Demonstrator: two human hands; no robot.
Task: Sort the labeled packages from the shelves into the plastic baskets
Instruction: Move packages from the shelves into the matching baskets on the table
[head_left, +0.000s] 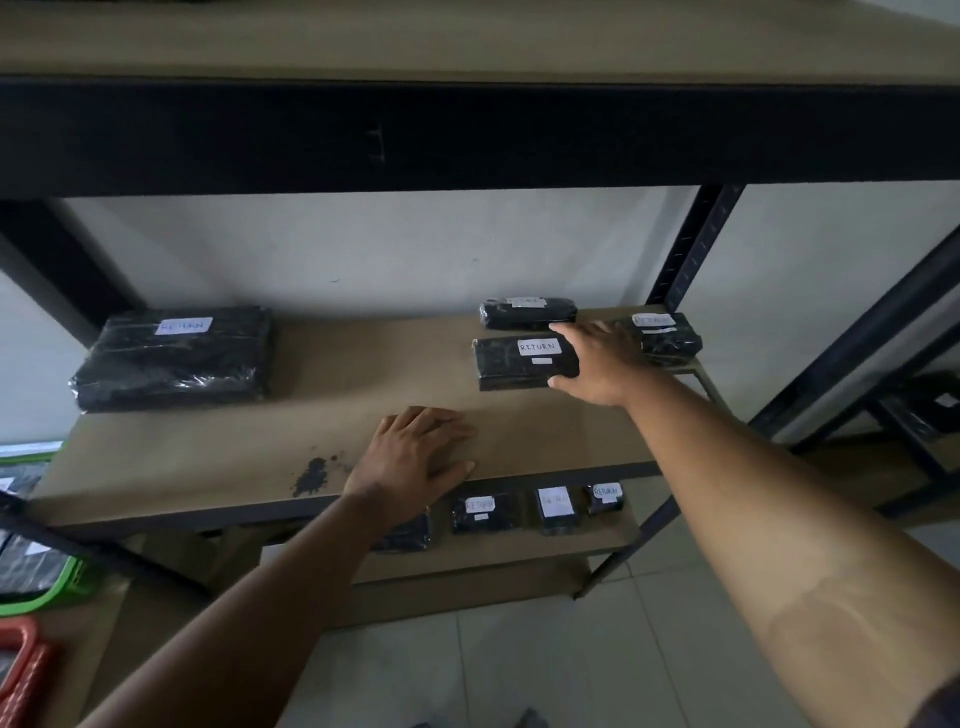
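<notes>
Black wrapped packages with white labels lie on the brown shelf board (311, 447). My right hand (597, 364) grips the right end of a package labelled RETURN (519, 361), thumb at its front edge and fingers over its far edge. Behind it lies a smaller package (527, 313), and another labelled package (662, 338) sits to the right, partly hidden by my hand. A large package labelled RETURN (174, 358) rests at the shelf's left. My left hand (415, 457) rests flat on the shelf's front edge, holding nothing.
Three small labelled packages (553, 509) lie on the lower shelf. A green basket (47, 592) holding dark packages and a red basket (23, 670) stand at the lower left. A black shelf beam (467, 135) spans overhead, and a black upright (691, 249) stands at the right.
</notes>
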